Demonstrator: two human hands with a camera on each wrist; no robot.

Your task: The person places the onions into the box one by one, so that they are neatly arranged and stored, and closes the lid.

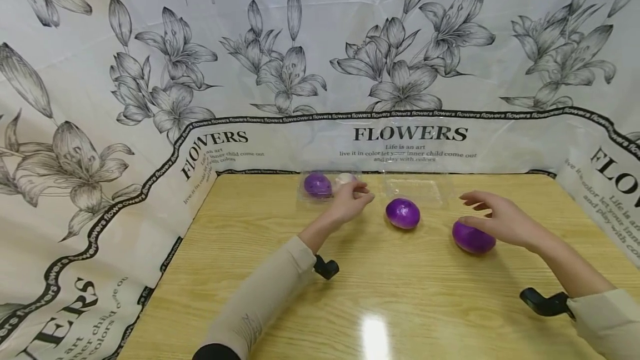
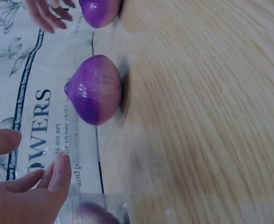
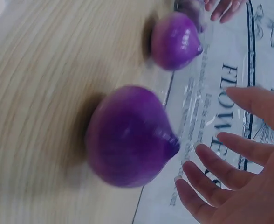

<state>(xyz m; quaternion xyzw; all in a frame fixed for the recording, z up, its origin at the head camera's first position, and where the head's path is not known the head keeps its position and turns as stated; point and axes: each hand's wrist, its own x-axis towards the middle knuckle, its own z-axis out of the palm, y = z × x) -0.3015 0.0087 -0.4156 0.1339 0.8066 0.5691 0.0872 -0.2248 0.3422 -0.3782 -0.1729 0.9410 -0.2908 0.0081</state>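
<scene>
My right hand (image 1: 505, 221) is stretched out with spread fingers just behind and over a purple onion (image 1: 474, 238). In the right wrist view this onion (image 3: 130, 136) shows its pointed tip toward the fingers (image 3: 225, 165), with a gap between. My left hand (image 1: 350, 203) hovers by a clear plastic container (image 1: 306, 198), fingers loosely bent and holding nothing. Inside the container sit a purple onion (image 1: 317, 184) and a whitish round thing (image 1: 344, 180), partly hidden by that hand. Between both hands, another purple onion (image 1: 402, 213) lies on the table; its tip and paler base show in the left wrist view.
Behind the middle onion, a clear plastic lid or tray (image 1: 417, 190) lies near the back edge of the wooden table (image 1: 280, 232). A white cloth (image 1: 310, 143) with printed flowers hangs along the back and sides. Each wrist carries a black camera mount (image 1: 326, 267).
</scene>
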